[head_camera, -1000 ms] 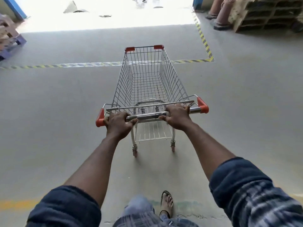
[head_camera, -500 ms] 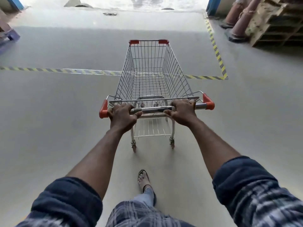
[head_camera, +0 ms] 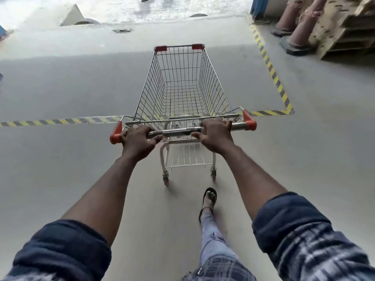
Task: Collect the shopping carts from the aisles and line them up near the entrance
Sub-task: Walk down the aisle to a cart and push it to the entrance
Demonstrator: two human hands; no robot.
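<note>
A: Where are your hands sitting right now?

B: You are gripping the metal handle bar [head_camera: 178, 131] of the shopping cart [head_camera: 183, 92] with both. Your left hand [head_camera: 140, 141] is wrapping the bar just beside the orange end cap [head_camera: 116, 133], fingers [head_camera: 129, 133] curled tight around it and thumb pointing inward. Your right hand [head_camera: 216, 135] is clamping the bar further along, near the other orange cap [head_camera: 249, 121], fingers closed over the top.

A: And the cart itself?

B: It is standing on the grey floor [head_camera: 60, 159] straight ahead of you, its wire basket holding nothing, and it is straddling the yellow-and-black striped tape [head_camera: 58, 121] that is running across the floor. A second strip of tape [head_camera: 271, 67] is running away on your right.

A: Anything else nearby?

B: Wooden pallets [head_camera: 343, 31] and two traffic cones [head_camera: 304, 27] are sitting at the far right. Your sandalled foot [head_camera: 210, 198] is stepping forward behind the rear wheels [head_camera: 166, 178].
</note>
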